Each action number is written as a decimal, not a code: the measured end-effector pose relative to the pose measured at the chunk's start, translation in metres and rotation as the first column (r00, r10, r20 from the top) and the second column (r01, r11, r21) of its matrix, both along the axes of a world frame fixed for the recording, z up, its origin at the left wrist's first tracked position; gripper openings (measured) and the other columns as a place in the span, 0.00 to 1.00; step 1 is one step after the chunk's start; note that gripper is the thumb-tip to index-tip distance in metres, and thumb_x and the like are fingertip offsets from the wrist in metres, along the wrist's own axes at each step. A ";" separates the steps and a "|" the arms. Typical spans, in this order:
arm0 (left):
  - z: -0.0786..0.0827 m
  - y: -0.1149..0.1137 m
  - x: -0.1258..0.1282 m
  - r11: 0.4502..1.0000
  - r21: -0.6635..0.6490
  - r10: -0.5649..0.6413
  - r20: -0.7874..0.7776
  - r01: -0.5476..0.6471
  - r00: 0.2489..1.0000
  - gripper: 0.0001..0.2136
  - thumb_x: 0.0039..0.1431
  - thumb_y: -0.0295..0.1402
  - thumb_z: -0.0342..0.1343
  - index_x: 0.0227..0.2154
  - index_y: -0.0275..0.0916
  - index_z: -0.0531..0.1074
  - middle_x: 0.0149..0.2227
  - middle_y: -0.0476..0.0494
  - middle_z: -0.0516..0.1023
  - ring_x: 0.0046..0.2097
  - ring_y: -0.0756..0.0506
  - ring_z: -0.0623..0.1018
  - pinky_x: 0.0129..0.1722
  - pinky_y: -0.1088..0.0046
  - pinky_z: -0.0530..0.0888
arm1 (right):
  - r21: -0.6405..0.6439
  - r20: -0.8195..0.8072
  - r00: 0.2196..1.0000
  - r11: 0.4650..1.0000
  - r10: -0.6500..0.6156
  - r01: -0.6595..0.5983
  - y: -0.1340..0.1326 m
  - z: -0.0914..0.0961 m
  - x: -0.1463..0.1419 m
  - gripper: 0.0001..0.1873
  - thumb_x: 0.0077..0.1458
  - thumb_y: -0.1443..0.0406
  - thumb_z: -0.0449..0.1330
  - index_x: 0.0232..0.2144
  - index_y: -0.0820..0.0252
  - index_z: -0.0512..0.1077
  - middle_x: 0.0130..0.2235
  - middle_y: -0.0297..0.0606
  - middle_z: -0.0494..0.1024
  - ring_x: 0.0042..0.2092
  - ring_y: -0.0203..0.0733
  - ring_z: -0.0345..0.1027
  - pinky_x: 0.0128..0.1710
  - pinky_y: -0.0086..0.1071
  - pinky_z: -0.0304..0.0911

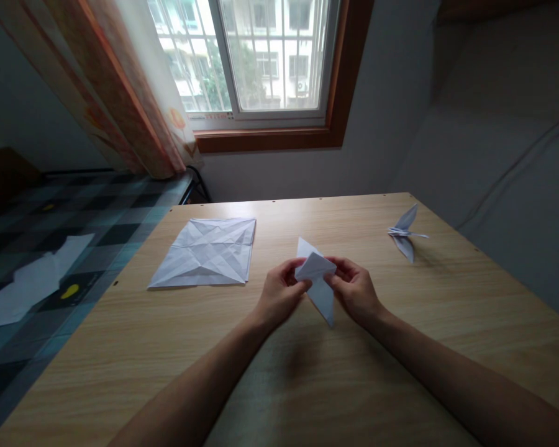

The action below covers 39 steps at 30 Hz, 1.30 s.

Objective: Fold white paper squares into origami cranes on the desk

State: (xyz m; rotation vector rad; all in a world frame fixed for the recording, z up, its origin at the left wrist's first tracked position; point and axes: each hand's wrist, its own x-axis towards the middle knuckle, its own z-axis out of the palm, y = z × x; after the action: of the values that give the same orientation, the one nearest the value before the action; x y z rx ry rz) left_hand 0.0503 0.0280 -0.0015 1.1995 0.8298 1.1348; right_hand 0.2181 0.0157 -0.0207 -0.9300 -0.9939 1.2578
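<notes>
A folded piece of white paper (322, 298) is held up above the wooden table, between both hands. On its left side my left hand (282, 285) pinches it, thumb toward me and fingers behind. My right hand (354, 287) grips the opposite side in the same manner. One pointed flap stands up at the top, a smaller flap folds over the middle, and a long tip points down toward me. The fingers behind the paper are partly hidden.
On the table (205, 347), creased square paper sheets (205, 251) lie at left. A folded paper crane (404, 233) sits at the far right. Loose white paper (37, 279) rests on the checked bed cover (125, 211) beyond the left edge. A window (270, 62) is behind.
</notes>
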 end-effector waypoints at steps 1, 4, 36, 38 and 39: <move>0.000 0.000 -0.001 1.000 0.018 -0.007 -0.064 0.008 0.998 0.14 0.44 0.28 0.64 0.37 0.36 0.77 0.32 0.46 0.77 0.34 0.47 0.74 0.36 0.72 0.69 | -0.003 0.006 1.000 1.000 -0.008 0.008 0.000 -0.001 0.000 0.17 0.42 0.63 0.71 0.38 0.56 0.76 0.37 0.37 0.80 0.38 0.43 0.73 0.41 0.37 0.67; 0.000 0.001 -0.004 0.985 0.154 0.111 -0.261 -0.072 0.959 0.04 0.46 0.30 0.65 0.28 0.38 0.81 0.28 0.47 0.72 0.32 0.48 0.70 0.32 0.73 0.67 | 0.015 0.061 0.997 0.999 -0.037 0.036 -0.001 -0.002 0.002 0.12 0.44 0.61 0.70 0.34 0.57 0.76 0.33 0.36 0.78 0.35 0.41 0.71 0.38 0.36 0.66; -0.001 0.004 -0.011 0.739 0.509 0.624 -0.270 -0.441 0.733 0.19 0.56 0.31 0.57 0.52 0.43 0.66 0.50 0.41 0.72 0.47 0.43 0.74 0.41 0.67 0.73 | -0.105 0.219 0.923 0.948 0.316 -0.300 -0.014 0.011 -0.002 0.20 0.51 0.52 0.65 0.24 0.64 0.74 0.22 0.37 0.77 0.19 0.33 0.66 0.18 0.26 0.62; 0.003 0.000 -0.013 0.663 0.686 0.657 -0.341 -0.299 0.673 0.15 0.58 0.30 0.56 0.49 0.43 0.69 0.53 0.40 0.70 0.55 0.40 0.70 0.50 0.60 0.70 | -0.111 0.195 0.948 0.966 0.250 -0.232 -0.011 0.010 -0.001 0.20 0.49 0.51 0.67 0.24 0.63 0.72 0.21 0.36 0.76 0.18 0.33 0.65 0.17 0.27 0.61; 0.004 -0.003 -0.013 0.649 0.736 0.631 -0.377 -0.195 0.678 0.14 0.59 0.31 0.56 0.48 0.43 0.70 0.53 0.39 0.71 0.56 0.39 0.70 0.53 0.58 0.68 | -0.110 0.178 0.959 0.973 0.218 -0.201 -0.010 0.009 0.000 0.20 0.48 0.51 0.67 0.23 0.62 0.71 0.20 0.35 0.75 0.18 0.33 0.64 0.17 0.27 0.60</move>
State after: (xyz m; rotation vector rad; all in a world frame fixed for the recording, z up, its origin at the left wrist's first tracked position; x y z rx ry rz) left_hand 0.0369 0.0250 0.0028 2.1127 1.3447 1.5351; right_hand 0.2182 0.0058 -0.0119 -1.0507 -1.2191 1.4207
